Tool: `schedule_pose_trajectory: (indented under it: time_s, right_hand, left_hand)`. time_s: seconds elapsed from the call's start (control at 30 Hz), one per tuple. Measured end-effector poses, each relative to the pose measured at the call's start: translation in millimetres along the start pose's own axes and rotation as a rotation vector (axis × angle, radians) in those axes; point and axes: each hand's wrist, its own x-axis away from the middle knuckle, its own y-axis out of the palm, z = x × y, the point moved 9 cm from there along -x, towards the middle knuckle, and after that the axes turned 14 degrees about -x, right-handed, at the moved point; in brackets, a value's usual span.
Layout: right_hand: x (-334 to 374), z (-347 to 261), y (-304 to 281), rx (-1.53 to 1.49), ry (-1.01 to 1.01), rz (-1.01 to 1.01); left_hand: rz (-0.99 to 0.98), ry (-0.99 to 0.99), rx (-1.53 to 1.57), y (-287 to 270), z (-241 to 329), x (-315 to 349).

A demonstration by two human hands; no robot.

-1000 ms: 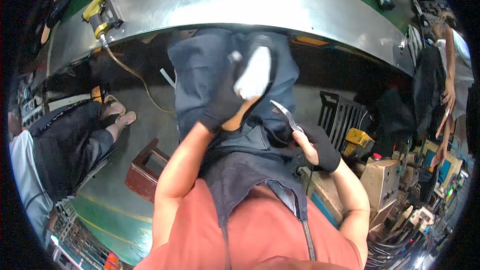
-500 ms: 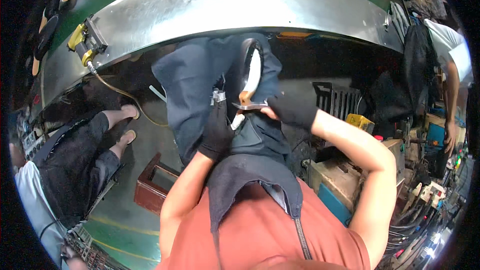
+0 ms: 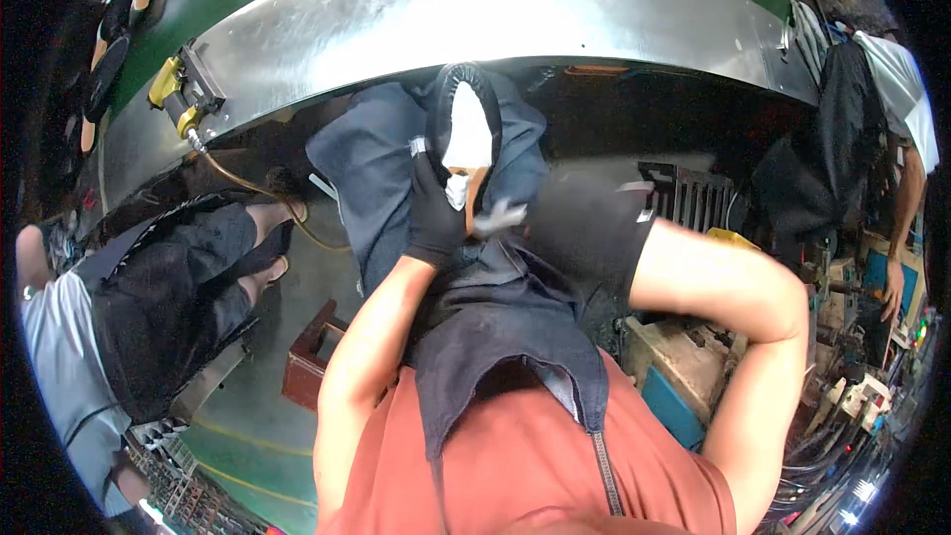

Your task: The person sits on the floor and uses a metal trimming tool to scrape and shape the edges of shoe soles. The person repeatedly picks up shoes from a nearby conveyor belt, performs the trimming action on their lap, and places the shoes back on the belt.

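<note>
A black shoe (image 3: 472, 126) lies sole up across my thighs, toe pointing away. Its underside is white, with a brown heel end nearest me. My left hand (image 3: 437, 213), in a black glove with white wrapping at the fingertips, grips the shoe along its left side and heel. To the right of the heel, my right hand (image 3: 584, 233) is gloved in black and smeared by motion. It holds a metal-headed hand tool (image 3: 500, 220), whose blurred head is close to the heel; its exact kind is unclear.
A metal bench (image 3: 396, 25) curves ahead, bearing a yellow-and-black air tool (image 3: 183, 91) with a hose. A person (image 3: 158, 307) sits at left, near a brown stool (image 3: 309, 367). Another person's arm (image 3: 899, 218) hangs at right by a dusty machine box (image 3: 684, 357).
The shoe has turned so its white underside faces up more fully. My left hand has closed around its heel side. The tool in my right hand has shifted slightly and blurred.
</note>
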Motion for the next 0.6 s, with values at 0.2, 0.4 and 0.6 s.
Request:
schedule_pose_trajectory:
  time_s: [0.2,0.4,0.6]
  right_hand:
    - [-30,40,77,-0.517,-0.271,0.283]
    - [14,80,48,-0.927,0.047,0.348]
    - [16,68,-1,-0.296,0.149,0.363]
  left_hand:
    - [-0.556,-0.461,1.016,6,-9,-5]
    - [-0.297,0.177,-0.063,-16,57,-9]
    - [-0.253,0.167,-0.255,-6,74,-6]
